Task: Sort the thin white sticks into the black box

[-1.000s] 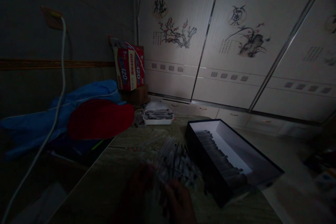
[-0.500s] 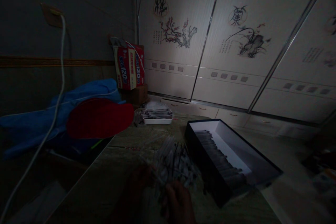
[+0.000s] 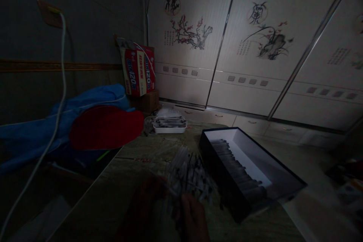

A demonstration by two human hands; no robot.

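On the table (image 3: 113,181) lies a loose pile of thin clear and dark sticks (image 3: 188,170), too dim to identify. My left hand (image 3: 147,200), dark and blurred, is at the left edge of the pile with its fingers hardly readable. Beside it, my right hand (image 3: 191,211) is closed at the pile's near edge, its fingers curled round a dark thin piece. A dark box with a white inside (image 3: 249,159) stands right of the pile and holds a row of similar sticks (image 3: 238,170) along its left side.
Behind the pile sits a white tray (image 3: 170,130) full of thin sticks. Left of the table are a red round item (image 3: 106,127), blue cloth (image 3: 87,100) and a hanging white cable (image 3: 61,98). A red carton (image 3: 138,70) stands at the back.
A dark thin piece now shows upright at my right hand, where a paler stick showed between the hands before. Both hands have stayed nearly in place; the view has shifted slightly.
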